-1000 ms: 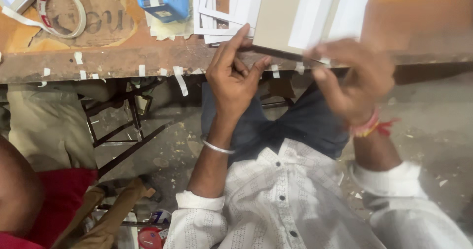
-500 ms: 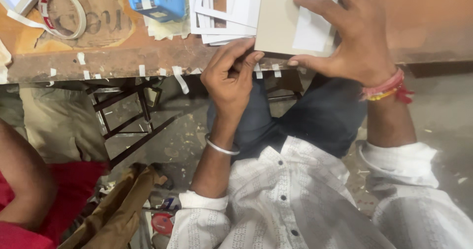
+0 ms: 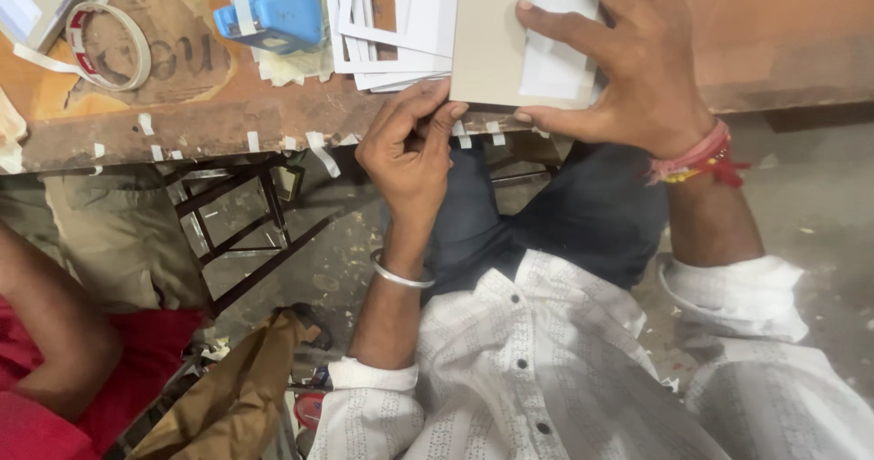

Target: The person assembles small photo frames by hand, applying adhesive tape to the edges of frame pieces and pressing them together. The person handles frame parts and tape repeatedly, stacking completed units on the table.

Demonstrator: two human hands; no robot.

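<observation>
A grey cardboard sheet with a white paper piece on it (image 3: 510, 46) lies flat at the near edge of a worn wooden table (image 3: 182, 118). My right hand (image 3: 628, 68) presses down on it with fingers spread. My left hand (image 3: 410, 146) is curled at the table's edge, its fingertips pinching the sheet's near left corner. A stack of white paper frames (image 3: 382, 32) lies just left of the sheet.
A blue tape dispenser (image 3: 273, 5) and a roll of tape (image 3: 105, 46) sit on the table's left part. Short tape strips (image 3: 314, 146) hang along its edge. Another person in red (image 3: 55, 360) sits at lower left, beside a metal frame (image 3: 246, 232).
The grey sheet went from held edge-on in the air to lying flat on the table. My right hand moved up onto it and spread out; my left hand stayed at the table's edge.
</observation>
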